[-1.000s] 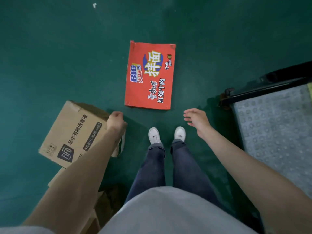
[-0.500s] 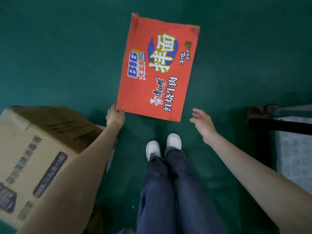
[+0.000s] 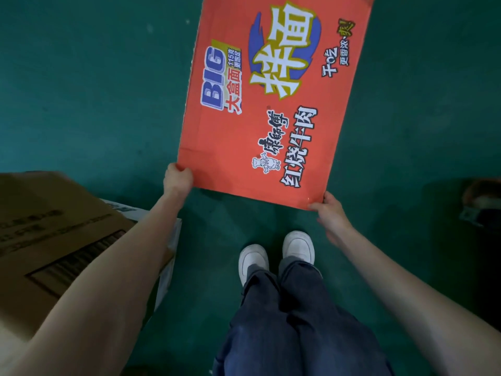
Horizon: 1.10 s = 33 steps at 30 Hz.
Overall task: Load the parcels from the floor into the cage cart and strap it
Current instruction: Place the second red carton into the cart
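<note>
Left hand (image 3: 177, 180) grips the near-left corner of the red noodle carton (image 3: 271, 104), fingers curled round the edge, thumb side on the printed face. Right hand (image 3: 329, 213) is at the near-right corner, thumb touching the edge, fingers partly under it and hard to see, so how tight that hold is stays unclear; reads as a pinch. One hand per near corner is likely because the carton is broad and flat, so a two-corner hold should keep it from twisting on the way up. Carton lies face up on the green floor (image 3: 95, 90), just ahead of the white shoes (image 3: 276, 256), far end running out of the top of the view; whether the near edge is off the floor yet cannot be told. Brown cardboard box (image 3: 54, 226) sits to the left, under the left forearm, blurred, its black print unreadable. A dark object (image 3: 482, 202) at the right edge may be part of the cage cart, too cropped to say. Judged step: picking up this parcel; loading and strapping not yet done.
</note>
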Tool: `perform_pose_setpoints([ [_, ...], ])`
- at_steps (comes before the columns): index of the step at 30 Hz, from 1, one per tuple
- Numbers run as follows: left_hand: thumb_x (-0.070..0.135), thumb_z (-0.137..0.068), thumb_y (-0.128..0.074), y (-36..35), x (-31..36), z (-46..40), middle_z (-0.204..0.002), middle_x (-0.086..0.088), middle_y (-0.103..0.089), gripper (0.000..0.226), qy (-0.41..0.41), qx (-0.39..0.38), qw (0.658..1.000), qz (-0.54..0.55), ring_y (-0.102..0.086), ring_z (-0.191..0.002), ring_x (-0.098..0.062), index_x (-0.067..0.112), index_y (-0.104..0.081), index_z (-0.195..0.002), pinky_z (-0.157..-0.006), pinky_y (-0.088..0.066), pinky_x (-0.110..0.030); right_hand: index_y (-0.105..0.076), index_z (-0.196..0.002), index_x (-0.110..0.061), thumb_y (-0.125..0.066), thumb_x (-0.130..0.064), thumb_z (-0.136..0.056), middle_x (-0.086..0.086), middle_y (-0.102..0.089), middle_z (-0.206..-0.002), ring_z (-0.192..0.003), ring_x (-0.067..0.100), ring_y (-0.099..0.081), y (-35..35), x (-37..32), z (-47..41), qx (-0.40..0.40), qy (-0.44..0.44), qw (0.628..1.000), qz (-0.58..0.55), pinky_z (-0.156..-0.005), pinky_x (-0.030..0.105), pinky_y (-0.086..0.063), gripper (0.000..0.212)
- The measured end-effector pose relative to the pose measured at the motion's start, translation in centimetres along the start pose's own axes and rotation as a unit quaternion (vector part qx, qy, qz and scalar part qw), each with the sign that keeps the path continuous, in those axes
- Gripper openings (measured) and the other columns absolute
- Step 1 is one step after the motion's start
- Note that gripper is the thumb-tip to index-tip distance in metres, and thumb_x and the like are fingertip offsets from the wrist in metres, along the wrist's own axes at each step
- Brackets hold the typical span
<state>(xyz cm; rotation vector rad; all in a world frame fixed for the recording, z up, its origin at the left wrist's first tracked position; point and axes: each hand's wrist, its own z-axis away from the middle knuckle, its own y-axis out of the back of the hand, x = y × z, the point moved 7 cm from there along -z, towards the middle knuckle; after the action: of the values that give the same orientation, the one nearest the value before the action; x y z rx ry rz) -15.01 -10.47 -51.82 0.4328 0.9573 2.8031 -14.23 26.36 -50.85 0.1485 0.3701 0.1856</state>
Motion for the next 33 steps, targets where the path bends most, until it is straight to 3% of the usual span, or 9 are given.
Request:
perform_pose_setpoints([
  [6,0.025,-0.096,-0.047,4.3,1.0,7.3,-0.131,-0.011,-0.053,0.044,-0.008,0.011,0.998,0.068,-0.053,-0.115,-0.027,0.008,-0.044,-0.137,-0.097,-0.043,-0.037,-0.036,-0.113,-0.013,-0.06,-0.006,-0.095,0.003,-0.056,-0.111,-0.085,0.006,-0.052,3.3,-1.9,7.2,0.072,0.032,0.997,-0.013,-0.07,0.025,-0.041,0.031],
  [10,0.032,-0.092,-0.056,8.7,3.1,15.3,-0.127,-0.009,-0.051,0.044,-0.005,-0.015,0.989,0.147,-0.057,-0.11,-0.027,0.015,-0.044,-0.131,-0.09,-0.047,-0.042,-0.04,-0.115,-0.009,-0.052,0.005,-0.096,0.002,-0.057,-0.108,-0.091,0.014,-0.062,6.4,-4.8,15.5,0.097,0.02,0.99,-0.095,-0.074,0.032,-0.055,0.026],
  [13,0.038,-0.085,-0.063,12.1,4.8,20.7,-0.124,-0.011,-0.053,0.033,-0.02,-0.029,0.984,0.177,-0.064,-0.101,-0.032,0.025,-0.047,-0.111,-0.087,-0.055,-0.052,-0.046,-0.116,-0.008,-0.055,0.005,-0.095,0.006,-0.058,-0.111,-0.104,0.026,-0.064,9.1,-6.5,21.5,0.105,0.004,0.988,-0.117,-0.091,0.044,-0.057,0.027],
  [16,0.035,-0.087,-0.065,15.8,6.2,27.3,-0.123,-0.013,-0.055,0.023,-0.028,-0.043,0.982,0.181,-0.067,-0.1,-0.033,0.027,-0.048,-0.1,-0.082,-0.058,-0.052,-0.048,-0.111,-0.006,-0.056,0.004,-0.095,0.005,-0.058,-0.099,-0.092,0.025,-0.063,12.2,-7.4,29.1,0.116,-0.014,0.985,-0.127,-0.086,0.044,-0.057,0.021],
  [18,0.03,-0.092,-0.064,18.2,6.7,32.5,-0.122,-0.014,-0.057,0.018,-0.028,-0.049,0.982,0.178,-0.068,-0.097,-0.03,0.026,-0.049,-0.1,-0.081,-0.059,-0.049,-0.048,-0.109,-0.005,-0.057,0.004,-0.094,0.007,-0.058,-0.097,-0.083,0.022,-0.062,13.9,-7.5,34.2,0.119,-0.025,0.984,-0.129,-0.081,0.043,-0.056,0.019],
  [22,0.023,-0.097,-0.059,21.8,6.7,41.2,-0.117,-0.011,-0.056,0.02,-0.039,-0.058,0.98,0.185,-0.065,-0.089,-0.024,0.017,-0.047,-0.111,-0.069,-0.056,-0.04,-0.051,-0.114,-0.003,-0.057,0.001,-0.094,0.01,-0.061,-0.102,-0.085,0.024,-0.064,16.4,-6.3,42.4,0.118,-0.029,0.983,-0.135,-0.088,0.048,-0.057,0.021],
  [26,0.024,-0.099,-0.056,23.6,6.5,46.5,-0.108,-0.007,-0.06,0.023,-0.064,-0.072,0.981,0.169,-0.061,-0.094,-0.025,0.014,-0.046,-0.117,-0.087,-0.052,-0.047,-0.051,-0.112,-0.003,-0.056,-0.001,-0.095,0.011,-0.063,-0.104,-0.09,0.025,-0.065,18.1,-5.4,47.9,0.135,-0.002,0.978,-0.158,-0.086,0.046,-0.057,0.017],
  [31,0.025,-0.1,-0.054,24.4,6.2,49.2,-0.104,-0.013,-0.061,0.015,-0.095,-0.095,0.981,0.14,-0.056,-0.083,-0.026,0.015,-0.047,-0.11,-0.076,-0.048,-0.045,-0.051,-0.104,-0.009,-0.055,-0.004,-0.095,0.008,-0.065,-0.1,-0.084,0.021,-0.066,19.3,-3.7,52.5,0.171,0.012,0.965,-0.197,-0.078,0.043,-0.059,0.011],
  [33,0.026,-0.101,-0.052,24.5,7.2,50.0,-0.101,-0.011,-0.061,0.021,-0.118,-0.109,0.982,0.103,-0.055,-0.076,-0.021,0.012,-0.046,-0.116,-0.07,-0.049,-0.042,-0.05,-0.101,-0.009,-0.055,-0.004,-0.096,0.009,-0.065,-0.099,-0.084,0.022,-0.067,19.5,-2.4,54.1,0.189,0.015,0.956,-0.222,-0.072,0.04,-0.059,0.009],
])
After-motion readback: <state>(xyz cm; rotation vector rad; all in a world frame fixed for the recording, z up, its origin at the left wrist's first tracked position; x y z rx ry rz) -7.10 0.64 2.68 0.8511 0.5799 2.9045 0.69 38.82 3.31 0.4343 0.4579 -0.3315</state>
